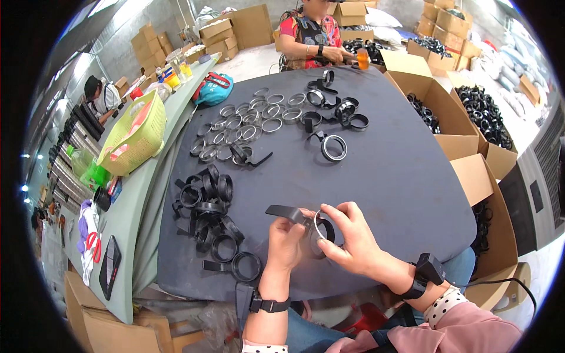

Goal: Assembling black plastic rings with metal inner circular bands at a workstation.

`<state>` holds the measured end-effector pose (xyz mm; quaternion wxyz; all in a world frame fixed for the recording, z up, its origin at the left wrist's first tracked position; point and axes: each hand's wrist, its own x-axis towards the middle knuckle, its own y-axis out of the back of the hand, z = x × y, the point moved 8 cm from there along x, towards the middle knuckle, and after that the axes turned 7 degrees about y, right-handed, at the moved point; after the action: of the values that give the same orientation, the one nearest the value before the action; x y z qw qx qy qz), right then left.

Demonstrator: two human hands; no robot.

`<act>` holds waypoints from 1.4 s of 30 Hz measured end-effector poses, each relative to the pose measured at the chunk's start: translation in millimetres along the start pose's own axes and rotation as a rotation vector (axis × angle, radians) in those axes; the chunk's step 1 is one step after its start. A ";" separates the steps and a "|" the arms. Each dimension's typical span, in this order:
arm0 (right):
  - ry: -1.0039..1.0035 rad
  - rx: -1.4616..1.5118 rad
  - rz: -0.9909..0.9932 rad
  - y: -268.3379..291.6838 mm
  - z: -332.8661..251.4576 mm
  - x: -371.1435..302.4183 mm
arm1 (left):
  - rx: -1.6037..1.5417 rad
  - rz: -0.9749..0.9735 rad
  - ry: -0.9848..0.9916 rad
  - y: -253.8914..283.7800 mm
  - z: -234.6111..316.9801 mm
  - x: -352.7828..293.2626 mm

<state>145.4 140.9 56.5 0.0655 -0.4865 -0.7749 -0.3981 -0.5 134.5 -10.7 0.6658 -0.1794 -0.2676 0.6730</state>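
Over the near middle of the table, my left hand (285,246) is closed around a black ring with a flat handle (283,212), the handle pointing left. My right hand (353,240) pinches a thin silver ring (316,223) between thumb and fingers, held up to the black ring's side. Whether the two rings are seated together I cannot tell. To the left lies a heap of black handled rings (210,207), one lying apart near the front edge. Beyond it spread several loose silver rings (249,132). Farther right are black handled rings with silver rims (334,159).
The dark grey table (388,176) fills the middle. Cardboard boxes (450,115) of black parts stand along its right side. A pale green side table (132,259) holds a yellow-green basket (141,144), red scissors and a phone. A teal bag (216,89) sits far left; another person (312,38) works opposite.
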 end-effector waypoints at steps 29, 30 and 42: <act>-0.162 -0.341 -0.123 17.9 62.7 -10.7 | 0.056 -0.044 0.158 -13.5 -2.3 0.9; -0.163 -0.347 -0.120 14.5 73.4 -20.1 | 0.030 -0.040 0.157 -15.6 -2.7 2.4; 0.014 0.131 0.078 7.6 7.4 11.1 | 0.147 0.015 0.198 -16.3 -12.8 0.6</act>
<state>147.9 155.3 61.2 0.1181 -0.5084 -0.7792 -0.3469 20.1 136.2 -10.9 0.6952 -0.1975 -0.1492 0.6749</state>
